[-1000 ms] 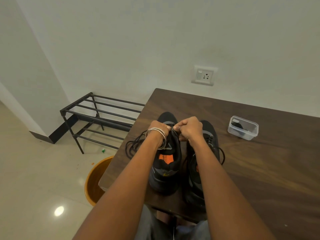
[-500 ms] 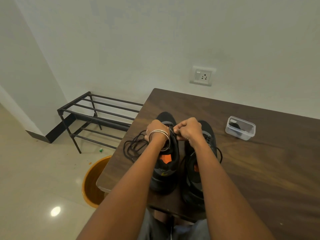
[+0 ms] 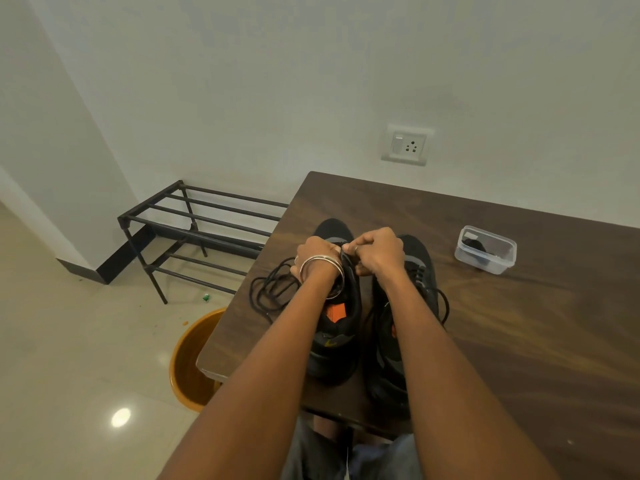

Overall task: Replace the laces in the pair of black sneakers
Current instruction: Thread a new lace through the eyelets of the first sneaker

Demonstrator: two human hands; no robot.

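Hands meet over the left sneaker [image 3: 334,327] on the worktop [image 3: 519,323]: left hand [image 3: 317,256] and right hand [image 3: 377,252] both curl tight, pinching its black lace [image 3: 273,292]. Right sneaker [image 3: 412,306] stands beside. Clear plastic container [image 3: 486,250] holds something dark.

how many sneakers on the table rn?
2. The left sneaker stands by the loose lace pile, both hands working at its front. The right sneaker stands beside it, partly under the right forearm. None seen elsewhere.
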